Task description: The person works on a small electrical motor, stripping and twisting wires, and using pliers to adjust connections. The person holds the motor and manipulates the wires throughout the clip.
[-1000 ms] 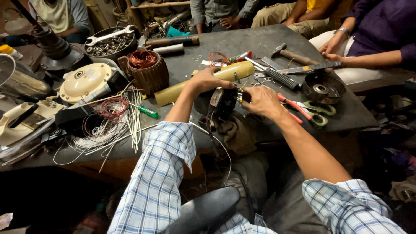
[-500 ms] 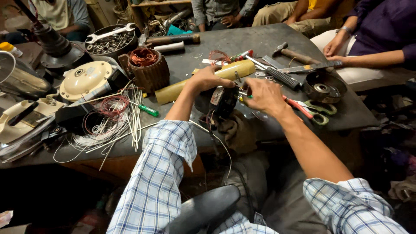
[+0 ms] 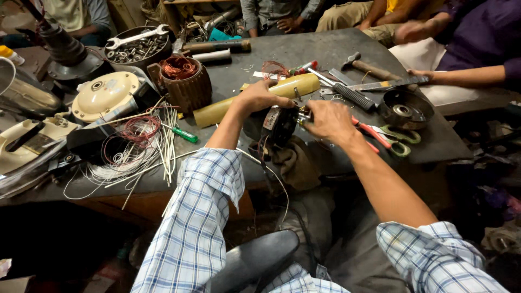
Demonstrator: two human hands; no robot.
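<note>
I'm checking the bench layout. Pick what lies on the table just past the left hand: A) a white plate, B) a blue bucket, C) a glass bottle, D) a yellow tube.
D: the left hand rests against a long yellow tube that lies across the table.

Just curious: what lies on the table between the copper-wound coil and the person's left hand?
In the head view, a yellow tube lies between the coil and the left hand, which rests on it.
</note>
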